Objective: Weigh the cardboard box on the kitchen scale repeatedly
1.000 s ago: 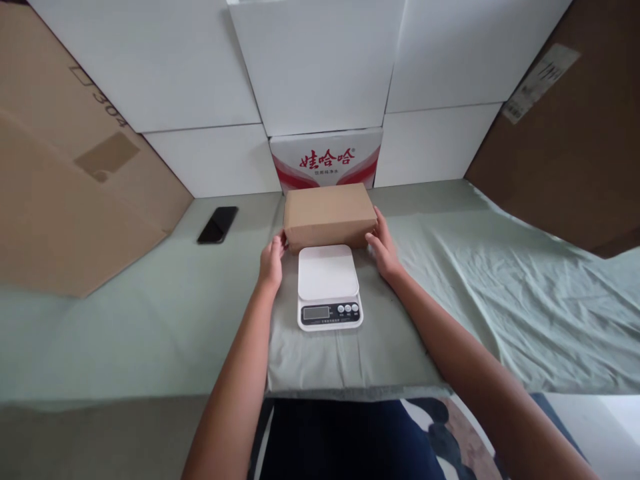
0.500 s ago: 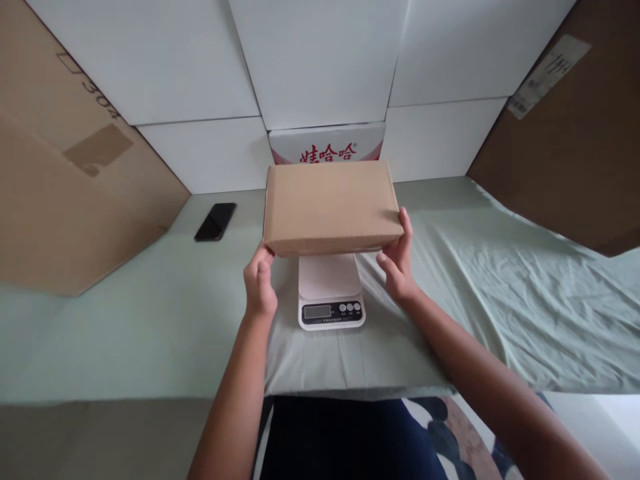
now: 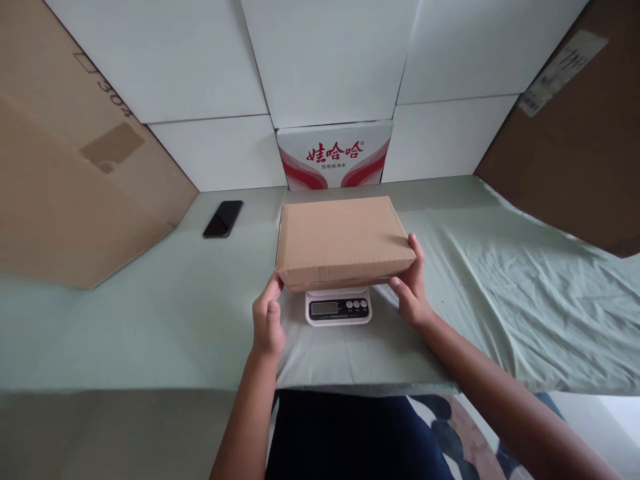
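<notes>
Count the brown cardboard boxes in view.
3: a small box held in both hands over the scale, a large carton far left, another far right. More may be out of frame.

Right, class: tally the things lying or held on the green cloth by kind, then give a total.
Brown cardboard box, gripped by left hand and right hand: 1
White kitchen scale: 1
Black phone: 1
Total: 3
</notes>
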Demonstrator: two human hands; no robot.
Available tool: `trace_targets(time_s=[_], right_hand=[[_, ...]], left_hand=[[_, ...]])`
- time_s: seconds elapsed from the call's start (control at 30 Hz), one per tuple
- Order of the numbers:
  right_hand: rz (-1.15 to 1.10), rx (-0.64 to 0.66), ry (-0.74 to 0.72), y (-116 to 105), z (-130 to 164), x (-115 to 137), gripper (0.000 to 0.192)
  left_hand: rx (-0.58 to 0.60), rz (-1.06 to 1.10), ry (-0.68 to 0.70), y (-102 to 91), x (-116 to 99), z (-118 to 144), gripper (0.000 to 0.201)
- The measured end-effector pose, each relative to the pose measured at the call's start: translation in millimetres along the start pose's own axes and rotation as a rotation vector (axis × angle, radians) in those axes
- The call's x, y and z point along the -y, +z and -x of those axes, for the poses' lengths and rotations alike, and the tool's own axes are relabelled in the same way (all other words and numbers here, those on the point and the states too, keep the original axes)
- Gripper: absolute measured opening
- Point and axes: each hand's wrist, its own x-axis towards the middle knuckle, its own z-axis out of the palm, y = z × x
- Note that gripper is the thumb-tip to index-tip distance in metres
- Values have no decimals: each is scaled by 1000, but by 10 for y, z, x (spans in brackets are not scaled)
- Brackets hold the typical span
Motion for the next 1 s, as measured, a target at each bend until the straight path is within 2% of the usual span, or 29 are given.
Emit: trace_targets(time_s=[0.33, 0.5, 0.63, 0.8, 0.9, 1.0], right_hand=[[-33, -47, 42, 25, -22, 0, 79], [-57, -185, -3, -21, -113, 7, 79], [-79, -251, 16, -57, -155, 15, 82], [-74, -182, 36, -25, -121, 46, 79], [-38, -139, -4, -19, -82, 76, 73], [1, -103, -44, -37, -57, 104, 68]], left_hand=[[4, 42, -33, 0, 21, -1, 83], [-127, 86, 47, -26, 19, -28, 77], [-185, 102, 45, -37, -1, -54, 75], [-126, 89, 7, -39, 45, -45, 81], [-59, 61, -42, -42, 96, 2, 85], [-16, 57, -49, -42, 108, 48, 81]])
